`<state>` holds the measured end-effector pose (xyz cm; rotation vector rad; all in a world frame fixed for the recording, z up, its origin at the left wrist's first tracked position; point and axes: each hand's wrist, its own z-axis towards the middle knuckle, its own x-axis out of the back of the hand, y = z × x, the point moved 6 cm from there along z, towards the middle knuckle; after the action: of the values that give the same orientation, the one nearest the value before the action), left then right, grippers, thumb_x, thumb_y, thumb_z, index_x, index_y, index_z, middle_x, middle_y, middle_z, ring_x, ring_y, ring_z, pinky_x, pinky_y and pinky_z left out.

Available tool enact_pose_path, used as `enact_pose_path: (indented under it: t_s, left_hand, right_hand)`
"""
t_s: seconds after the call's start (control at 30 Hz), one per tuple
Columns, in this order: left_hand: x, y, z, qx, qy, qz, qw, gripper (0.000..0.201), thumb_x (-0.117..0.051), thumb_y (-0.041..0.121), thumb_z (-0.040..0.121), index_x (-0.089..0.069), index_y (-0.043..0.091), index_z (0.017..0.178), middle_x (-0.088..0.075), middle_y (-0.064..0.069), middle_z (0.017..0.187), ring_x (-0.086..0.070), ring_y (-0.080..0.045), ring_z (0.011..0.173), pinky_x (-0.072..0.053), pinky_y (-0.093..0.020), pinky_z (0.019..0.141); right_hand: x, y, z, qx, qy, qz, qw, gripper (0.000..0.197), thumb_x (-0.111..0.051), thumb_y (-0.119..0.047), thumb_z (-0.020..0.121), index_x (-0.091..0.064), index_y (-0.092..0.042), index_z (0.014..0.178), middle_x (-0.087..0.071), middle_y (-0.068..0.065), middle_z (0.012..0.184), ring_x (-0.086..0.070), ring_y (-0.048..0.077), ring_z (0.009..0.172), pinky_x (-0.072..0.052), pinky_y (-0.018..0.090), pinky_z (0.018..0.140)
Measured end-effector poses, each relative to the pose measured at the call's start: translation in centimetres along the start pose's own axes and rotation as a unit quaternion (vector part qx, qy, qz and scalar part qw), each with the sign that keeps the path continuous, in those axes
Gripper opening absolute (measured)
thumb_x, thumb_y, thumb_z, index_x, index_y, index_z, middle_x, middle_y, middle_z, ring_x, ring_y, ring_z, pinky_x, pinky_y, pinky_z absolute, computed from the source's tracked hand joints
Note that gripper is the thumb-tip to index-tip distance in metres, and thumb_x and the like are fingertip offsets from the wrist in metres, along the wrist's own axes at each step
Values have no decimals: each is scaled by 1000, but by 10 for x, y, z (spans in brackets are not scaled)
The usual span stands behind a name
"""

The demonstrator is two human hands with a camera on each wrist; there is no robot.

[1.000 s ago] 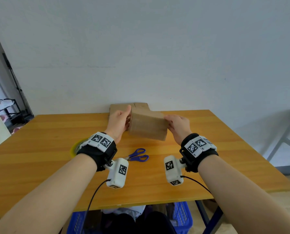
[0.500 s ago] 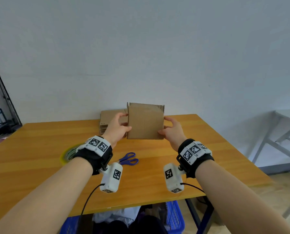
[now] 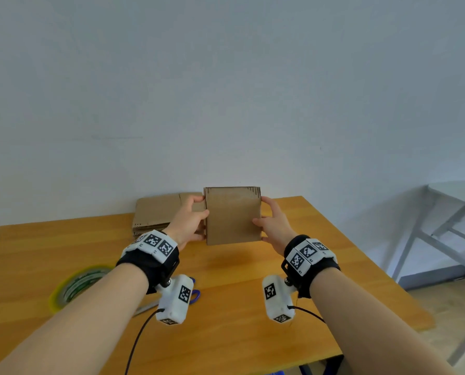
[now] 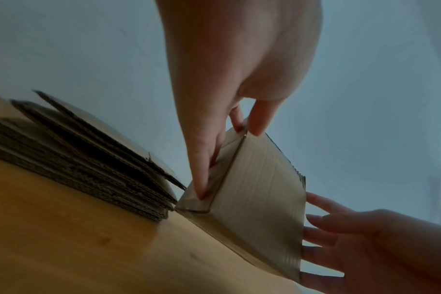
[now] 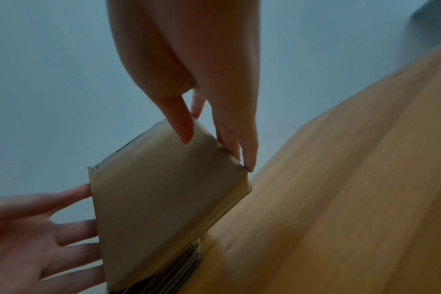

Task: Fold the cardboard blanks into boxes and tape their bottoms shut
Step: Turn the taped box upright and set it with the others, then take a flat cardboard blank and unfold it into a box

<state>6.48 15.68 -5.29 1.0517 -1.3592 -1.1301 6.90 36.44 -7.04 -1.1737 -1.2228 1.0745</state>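
Observation:
A brown cardboard box [image 3: 233, 215] is held upright above the wooden table [image 3: 239, 320], one flat face turned toward me. My left hand [image 3: 190, 220] grips its left side, thumb on the front face and fingers along the side panel [image 4: 209, 175]. My right hand [image 3: 273, 221] grips the right edge, thumb on the front [image 5: 184, 127] and fingers behind. A stack of flat cardboard blanks [image 3: 158, 212] lies against the wall behind my left hand. The tape roll [image 3: 77, 285] lies at the left, partly hidden by my forearm.
Blue-handled scissors [image 3: 194, 295] lie on the table below my left wrist, mostly hidden by the wrist camera. The table's right edge [image 3: 361, 255] drops off to the floor. A grey metal frame [image 3: 442, 234] stands at the far right.
Both hands have lifted the box off the table and turned it upright, so that a flat face points at me. The view has tilted upward.

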Motion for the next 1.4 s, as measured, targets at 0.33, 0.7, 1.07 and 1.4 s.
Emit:
enact_pose_path:
  t_s: [0.33, 0.7, 1.07, 1.4]
  left_hand:
    - [-57, -3, 99, 74, -26, -60, 995, 63, -42, 60, 91, -39, 14, 134, -51, -11, 130, -55, -37, 112, -50, -52, 89]
    - [-103, -5, 178, 61, -33, -50, 996, 32, -47, 32, 98, -38, 16, 125, -44, -12, 134, -50, -35, 117, -47, -52, 93]
    - [-104, 2, 182, 14, -41, 41, 998, 44, -38, 37, 101, -42, 9, 135, -48, 3, 108, -46, -21, 112, -40, -42, 99]
    - [-22, 29, 112, -84, -9, 205, 975, 21, -41, 7, 98, -58, 17, 106, -59, -10, 124, -53, -22, 114, -45, -34, 93]
  right_hand:
    - [47, 20, 85, -35, 42, 45, 997, 48, -56, -32, 94, -37, -30, 138, -48, 0, 121, -46, 25, 114, -43, 41, 90]
    - [87, 33, 153, -45, 89, 17, 995, 43, -49, -16, 98, -35, -22, 138, -49, 7, 125, -47, 20, 108, -41, 36, 93]
    - [89, 28, 151, -64, 84, -73, 992, 75, -45, 3, 93, -7, -20, 153, -29, 9, 154, -30, 27, 140, -31, 36, 109]
    - [65, -3, 84, -74, 102, -124, 984, 58, -46, 6, 92, -22, 5, 145, -34, 28, 144, -38, 40, 132, -37, 45, 105]
